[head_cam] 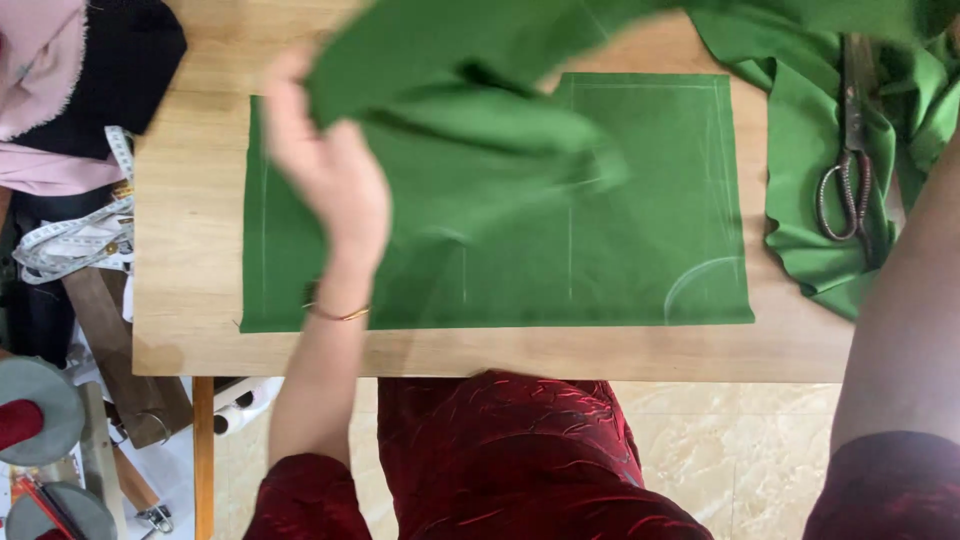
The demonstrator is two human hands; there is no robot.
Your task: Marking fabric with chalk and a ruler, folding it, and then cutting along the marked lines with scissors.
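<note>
While the left hand [325,170] is raised above the left half of the worktop [190,300], it grips a loose piece of green fabric [450,50] at one edge, fingers closed on the cloth and lifting it clear of the surface. The lifted piece drapes rightward and blurs across the far middle of the worktop, hiding part of what lies beneath.

A flat green panel [640,200] lies spread on the worktop, its near edge parallel to and just inside the near edge. Pale chalk lines mark it: straight lines running from far to near, and a curved mark near its near right corner.

The right forearm [900,300] enters along the right edge of the worktop; the right hand itself is outside the view, so its state cannot be determined.

More green cloth [800,150] is heaped at the far right corner, with a pair of scissors [848,170] resting on it, handles toward the near side. At the left edge lie a coiled measuring tape [80,235], pink cloth [40,60] and black cloth [130,60].

Step in hand, as judged: handling the loose piece above the marked panel, either lifting it off or positioning it. The next move would call for a controlled carry of the lifted cloth without dragging or shifting the panel, keeping the chalk marks undisturbed.
</note>
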